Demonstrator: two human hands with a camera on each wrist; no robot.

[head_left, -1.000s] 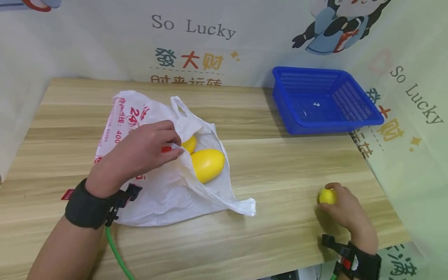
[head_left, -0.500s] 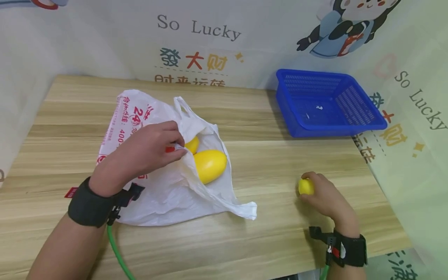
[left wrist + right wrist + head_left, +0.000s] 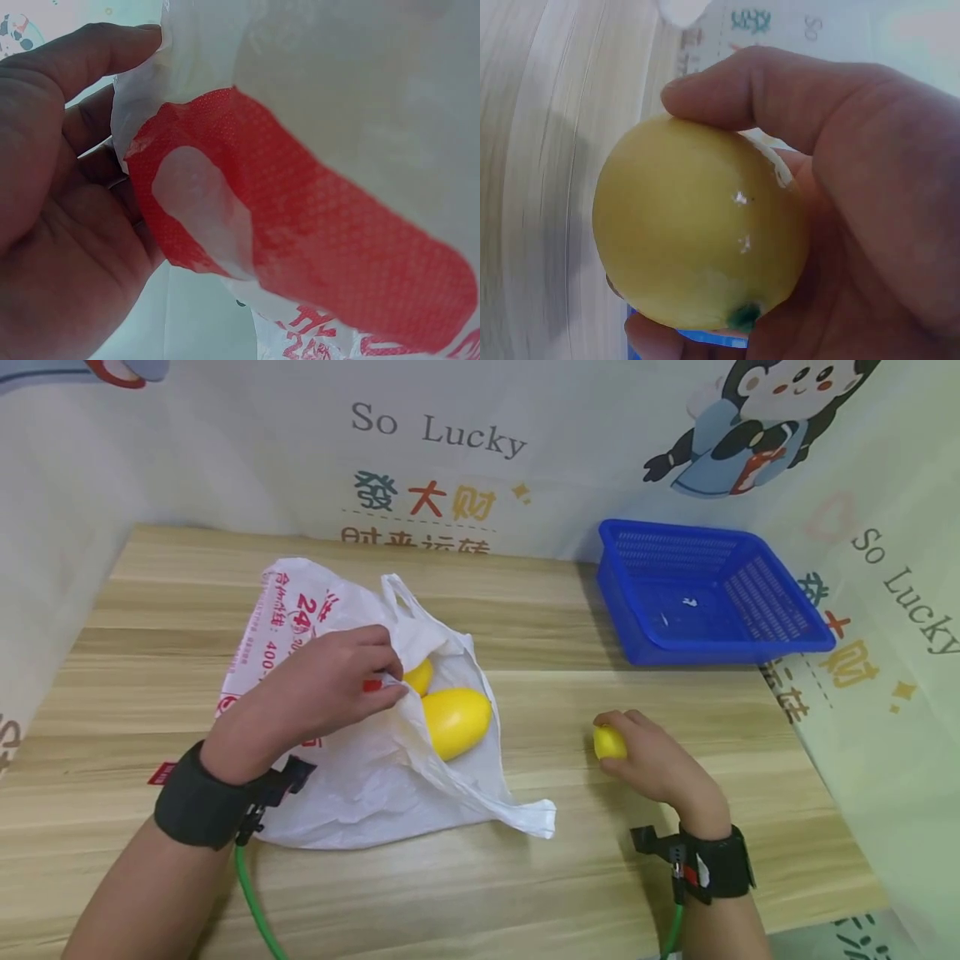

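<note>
A white plastic bag (image 3: 360, 802) with red print lies on the table, its mouth facing right. My left hand (image 3: 330, 681) pinches the upper layer of the bag's mouth between thumb and fingers and holds it raised. Inside the opening sit a large oval yellow fruit (image 3: 459, 722) and, partly hidden behind it, another yellow fruit (image 3: 420, 675). To the right of the bag, my right hand (image 3: 663, 764) grips a round, glossy yellow fruit (image 3: 690, 225) above the table. A small green tip shows on that fruit in the right wrist view.
A blue plastic basket (image 3: 641, 647) with tiny white scraps in it stands at the back right of the wooden table (image 3: 450, 902). Printed cloth (image 3: 285, 452) hangs behind and at the sides. Green cables (image 3: 251, 902) trail from both wrists.
My right hand has carried the round yellow fruit leftward and slightly away from me, closer to the bag. My left hand keeps its hold on the bag; the head view has shifted slightly.
</note>
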